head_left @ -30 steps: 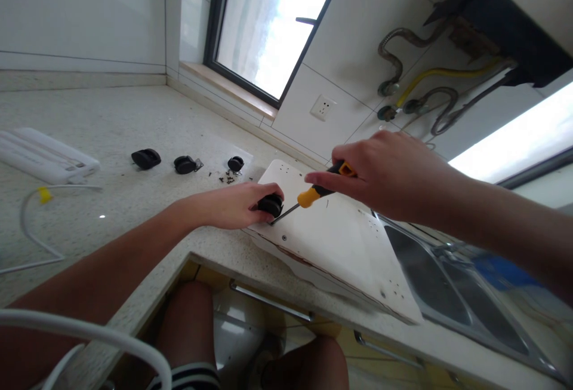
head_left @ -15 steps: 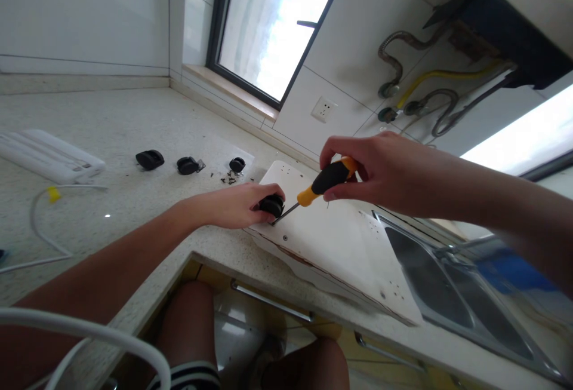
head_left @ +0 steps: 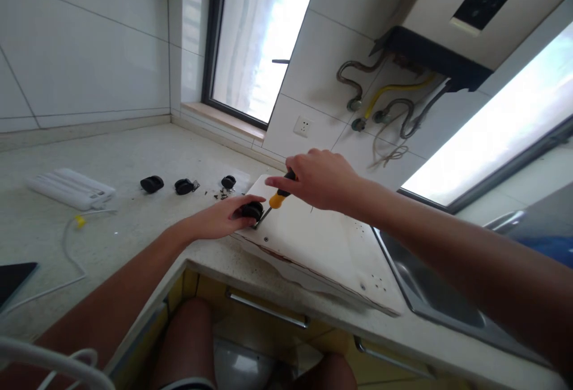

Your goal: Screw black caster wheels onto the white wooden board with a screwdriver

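My left hand point(head_left: 224, 217) is closed around a black caster wheel point(head_left: 252, 211), keeping it at the near left corner of a white board point(head_left: 322, 246). A screwdriver point(head_left: 277, 200) with a yellow and black handle is gripped in my right hand point(head_left: 316, 178). Its shaft slants down to the base of the caster, where the tip meets the board; the screw under it is too small to make out. One screw head point(head_left: 266, 239) shows in the board beside the tip. Several small holes mark the board's other corners.
Three loose casters, one of them here point(head_left: 152, 184), lie on the speckled counter point(head_left: 147, 223), with small screws point(head_left: 222, 195) near the closest one. Left of them is a white power bank point(head_left: 71, 188) with a cable. A steel sink point(head_left: 430, 282) adjoins the board's right side.
My right hand has shifted its hold, now more over the top of the screwdriver's handle. The camera view has tilted up, showing more of the water heater. The left hand still holds the caster.
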### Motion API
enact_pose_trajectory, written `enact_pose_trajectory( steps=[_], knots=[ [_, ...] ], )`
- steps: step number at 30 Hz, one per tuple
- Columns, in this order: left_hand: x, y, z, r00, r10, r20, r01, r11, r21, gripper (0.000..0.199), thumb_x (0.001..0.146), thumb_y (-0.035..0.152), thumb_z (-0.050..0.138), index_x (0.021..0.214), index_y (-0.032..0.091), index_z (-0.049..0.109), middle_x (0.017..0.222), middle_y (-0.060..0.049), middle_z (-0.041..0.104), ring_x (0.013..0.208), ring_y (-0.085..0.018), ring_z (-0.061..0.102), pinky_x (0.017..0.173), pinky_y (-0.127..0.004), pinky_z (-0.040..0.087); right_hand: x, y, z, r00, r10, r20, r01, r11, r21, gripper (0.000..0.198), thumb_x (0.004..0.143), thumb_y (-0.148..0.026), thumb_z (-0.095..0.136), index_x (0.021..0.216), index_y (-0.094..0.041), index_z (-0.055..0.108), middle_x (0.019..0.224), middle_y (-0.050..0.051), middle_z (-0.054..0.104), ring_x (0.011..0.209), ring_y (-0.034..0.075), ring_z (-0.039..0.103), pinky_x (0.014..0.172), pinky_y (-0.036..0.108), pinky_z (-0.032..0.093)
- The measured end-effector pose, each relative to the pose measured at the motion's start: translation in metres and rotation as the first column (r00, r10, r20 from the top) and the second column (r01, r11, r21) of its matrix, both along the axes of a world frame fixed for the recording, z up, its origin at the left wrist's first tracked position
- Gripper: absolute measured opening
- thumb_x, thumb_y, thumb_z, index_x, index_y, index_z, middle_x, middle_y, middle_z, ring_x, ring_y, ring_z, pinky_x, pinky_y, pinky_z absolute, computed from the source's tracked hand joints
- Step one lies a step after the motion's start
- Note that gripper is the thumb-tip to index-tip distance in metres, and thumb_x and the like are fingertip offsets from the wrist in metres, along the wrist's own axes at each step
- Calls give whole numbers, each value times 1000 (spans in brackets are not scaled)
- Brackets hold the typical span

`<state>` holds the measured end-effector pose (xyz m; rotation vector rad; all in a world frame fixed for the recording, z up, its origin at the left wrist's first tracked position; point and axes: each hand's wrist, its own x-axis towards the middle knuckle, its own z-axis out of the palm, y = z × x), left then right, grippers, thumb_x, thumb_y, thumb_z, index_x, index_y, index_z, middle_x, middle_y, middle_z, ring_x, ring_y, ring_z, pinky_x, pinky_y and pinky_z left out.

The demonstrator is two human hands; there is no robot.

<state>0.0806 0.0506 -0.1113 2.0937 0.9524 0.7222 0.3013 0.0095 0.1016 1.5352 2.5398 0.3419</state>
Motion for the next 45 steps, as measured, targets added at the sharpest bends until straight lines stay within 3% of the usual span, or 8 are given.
enact_pose_trajectory(
  steps=[3, 9, 13, 19, 23, 31, 38, 45],
  knots=[
    [8, -11, -4, 996, 84, 14, -84, 996, 37, 67, 108, 58, 58, 164, 23, 57, 153, -16, 73, 134, -36, 72, 118, -49, 53, -3, -2, 2, 996, 83, -43, -86, 992, -93, 59, 101, -69, 70, 139, -25, 62, 119, 12, 80, 100, 26, 71, 73, 34, 46],
    [21, -21, -2, 982, 188, -12, -186, 978, 92, 60, 112, 63, 46, 153, 21, 62, 144, -18, 77, 131, -38, 72, 118, -53, 52, -8, -5, 2, 998, 40, -46, -39, 999, 15, 65, 105, -80, 55, 116, -18, 72, 118, 24, 77, 106, 37, 72, 76, 41, 47],
    [13, -10, 20, 991, 81, -108, -73, 995, 69, 52, 108, 63, 54, 137, 23, 69, 129, -13, 82, 114, -33, 77, 104, -45, 57, -6, -9, 1, 994, 108, -33, -110, 991, -72, 56, 100, -66, 73, 137, -24, 65, 123, 14, 80, 103, 29, 72, 74, 36, 47],
    [4, 14, 44, 968, -114, -224, 125, 992, 36, 51, 101, 66, 64, 125, 22, 74, 113, -9, 83, 98, -28, 76, 87, -36, 56, -3, -13, 1, 999, 31, 18, -31, 999, -19, 61, 108, -74, 57, 119, -16, 73, 113, 24, 79, 103, 37, 73, 75, 40, 44],
    [5, 16, 40, 959, -132, -250, 150, 987, 52, 48, 106, 65, 58, 123, 23, 72, 100, -6, 79, 89, -27, 72, 79, -35, 51, 6, -15, 5, 991, 134, -21, -136, 983, -124, 50, 103, -62, 74, 137, -27, 61, 122, 9, 82, 99, 25, 72, 70, 33, 41],
    [5, 16, 34, 961, -147, -234, 166, 984, 61, 41, 109, 57, 56, 129, 24, 71, 118, -10, 81, 105, -31, 74, 89, -39, 52, 11, -11, -3, 998, -1, 70, 0, 1000, 12, 74, 105, -89, 45, 90, -22, 72, 78, 8, 71, 67, 20, 57, 65, 35, 30],
    [7, 18, 34, 965, -166, -203, 176, 984, 30, 37, 108, 56, 56, 121, 24, 69, 114, -9, 81, 103, -31, 75, 88, -39, 52, 23, -9, 1, 982, 128, -137, -151, 973, -177, 55, 104, -74, 67, 139, -32, 61, 102, 3, 82, 86, 23, 70, 69, 33, 38],
    [11, 13, 35, 954, -103, -280, 133, 987, 90, 31, 109, 52, 52, 120, 26, 64, 113, -9, 79, 106, -32, 74, 89, -41, 49, 6, -5, -5, 981, -63, 181, 46, 994, 97, 74, 103, -91, 44, 78, -25, 66, 69, 8, 66, 63, 23, 52, 59, 38, 29]
  ],
)
